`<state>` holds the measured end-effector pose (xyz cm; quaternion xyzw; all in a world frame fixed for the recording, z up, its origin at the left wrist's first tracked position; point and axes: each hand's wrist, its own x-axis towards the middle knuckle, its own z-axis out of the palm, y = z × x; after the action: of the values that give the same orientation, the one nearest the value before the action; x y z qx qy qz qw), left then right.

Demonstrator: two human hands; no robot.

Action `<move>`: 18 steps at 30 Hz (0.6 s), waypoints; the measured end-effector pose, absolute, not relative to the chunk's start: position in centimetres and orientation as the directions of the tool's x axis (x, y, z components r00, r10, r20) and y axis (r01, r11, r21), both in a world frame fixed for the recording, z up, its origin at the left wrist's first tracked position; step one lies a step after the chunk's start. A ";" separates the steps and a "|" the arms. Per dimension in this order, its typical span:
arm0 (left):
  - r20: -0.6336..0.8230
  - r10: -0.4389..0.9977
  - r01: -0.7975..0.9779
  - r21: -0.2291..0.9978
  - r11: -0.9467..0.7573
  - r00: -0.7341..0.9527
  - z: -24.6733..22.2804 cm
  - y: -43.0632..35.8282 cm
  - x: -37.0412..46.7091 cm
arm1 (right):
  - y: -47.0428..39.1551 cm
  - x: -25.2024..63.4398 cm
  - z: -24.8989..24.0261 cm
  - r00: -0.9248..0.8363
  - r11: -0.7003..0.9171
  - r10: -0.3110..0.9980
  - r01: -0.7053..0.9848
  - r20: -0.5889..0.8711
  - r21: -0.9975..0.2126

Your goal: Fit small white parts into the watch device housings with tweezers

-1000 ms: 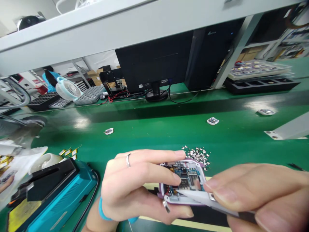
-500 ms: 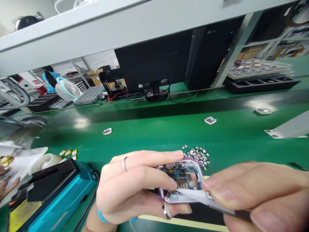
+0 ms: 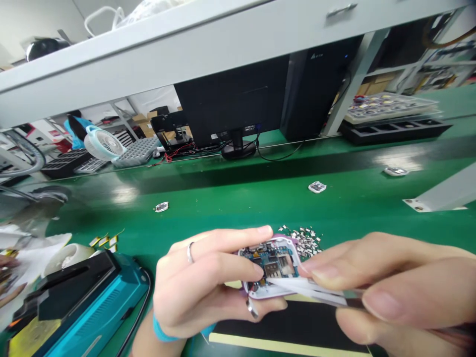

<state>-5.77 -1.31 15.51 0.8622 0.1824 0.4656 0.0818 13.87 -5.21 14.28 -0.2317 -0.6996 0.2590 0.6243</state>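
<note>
My left hand (image 3: 197,282) grips a small white device housing (image 3: 292,290) with a circuit board (image 3: 273,260) exposed inside. Its index finger rests on the board's left side, while the thumb is underneath. A small round silver part (image 3: 252,308) hangs by a wire from the housing's lower left corner. In my right hand (image 3: 394,282) is a pair of pale-tipped tweezers (image 3: 316,292), pinched between thumb and fingers. The tweezer tips reach into the housing near the board's lower edge; whether they hold anything is too small to tell.
Behind the housing lies a pile of small metallic parts (image 3: 307,242). Other white housings (image 3: 317,187) sit farther back on the green mat. A teal-and-black machine (image 3: 96,302) stands at left, near another person's hand (image 3: 11,292). A black pad (image 3: 267,327) lies below my hands.
The view has shifted slightly. The housing, still in my left hand, appears a little higher and farther left. The tweezers' tips remain at the board's lower edge, their arms now visibly apart.
</note>
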 end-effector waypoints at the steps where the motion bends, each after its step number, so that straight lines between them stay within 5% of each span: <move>1: 0.768 0.386 0.231 0.310 -0.922 0.511 15.6 -1.3 -5.8 | -5.2 13.9 14.3 -0.108 0.763 0.642 -0.006 0.759 -0.646; 7: 0.784 0.349 0.213 0.277 -0.937 0.514 15.6 -1.0 -5.6 | -5.2 14.8 14.5 -0.244 0.741 0.644 -0.038 0.725 -0.671; 18: 0.801 0.340 0.242 0.249 -0.938 0.492 14.9 -0.9 -5.7 | -4.8 15.0 14.1 -0.228 0.719 0.681 0.032 0.696 -0.694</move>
<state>-5.67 -0.87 14.85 0.8623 0.1686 0.4748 0.0514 14.98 -4.84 14.10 -0.2442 -0.7304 0.2841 0.5711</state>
